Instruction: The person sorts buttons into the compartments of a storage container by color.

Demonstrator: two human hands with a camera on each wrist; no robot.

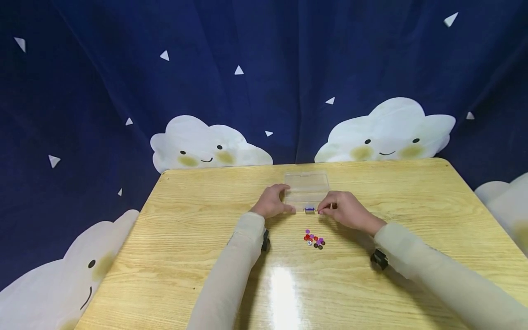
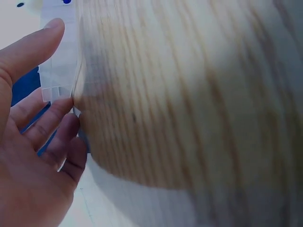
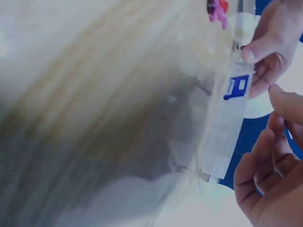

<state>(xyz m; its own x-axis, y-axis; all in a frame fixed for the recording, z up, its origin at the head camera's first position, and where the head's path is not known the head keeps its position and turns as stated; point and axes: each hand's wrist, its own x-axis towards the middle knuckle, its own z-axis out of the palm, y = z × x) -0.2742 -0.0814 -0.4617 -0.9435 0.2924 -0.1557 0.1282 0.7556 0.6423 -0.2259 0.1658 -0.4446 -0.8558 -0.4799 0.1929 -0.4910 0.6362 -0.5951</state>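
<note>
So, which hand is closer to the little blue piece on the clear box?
The right. In the head view, the right hand is just to the right of the blue piece; the left hand is farther off, to its left.

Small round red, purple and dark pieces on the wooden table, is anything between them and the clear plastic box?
Nothing visible stands between the pieces and the box. A small blue piece shows at the box's near edge; the right hand is just right of that path.
</note>
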